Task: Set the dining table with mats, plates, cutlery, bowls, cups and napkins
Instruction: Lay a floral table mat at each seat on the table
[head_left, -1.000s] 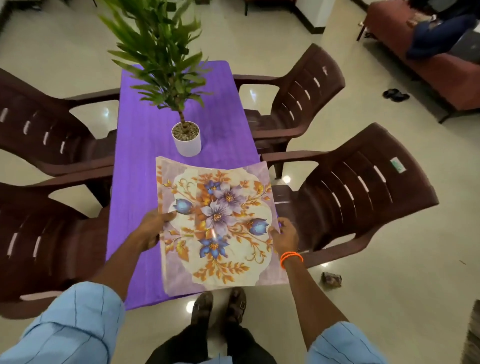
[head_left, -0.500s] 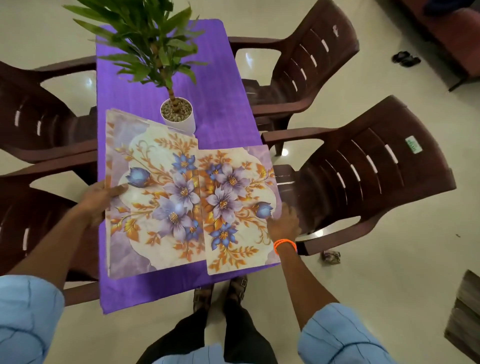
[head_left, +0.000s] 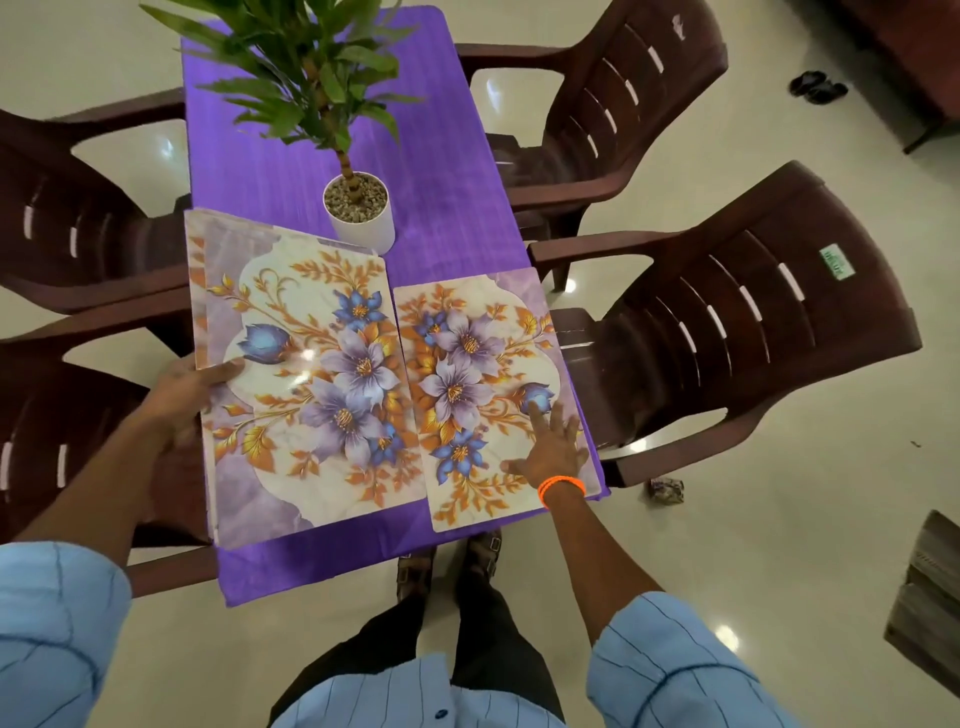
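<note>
A floral mat (head_left: 478, 364) lies flat on the near right part of the purple table (head_left: 436, 187). My right hand (head_left: 550, 447), with an orange band at the wrist, presses on that mat's right side with spread, straight fingers. A stack of floral mats (head_left: 301, 384) is at the near left, its left edge overhanging the table. My left hand (head_left: 182, 400) grips the stack's left edge, thumb on top and fingers underneath. The two lie side by side with a narrow gap between them.
A potted plant in a white pot (head_left: 361, 213) stands mid-table, just behind the stack's far corner. Brown plastic chairs flank the table: two on the right (head_left: 727, 332) (head_left: 613, 114), two on the left (head_left: 62, 218) (head_left: 67, 447). My feet (head_left: 447, 566) stand at the near table end.
The single pile has been split: my left hand carried the stack leftwards, the right mat stayed on the table. My right hand moved from that mat's edge onto its top, fingers spread.
</note>
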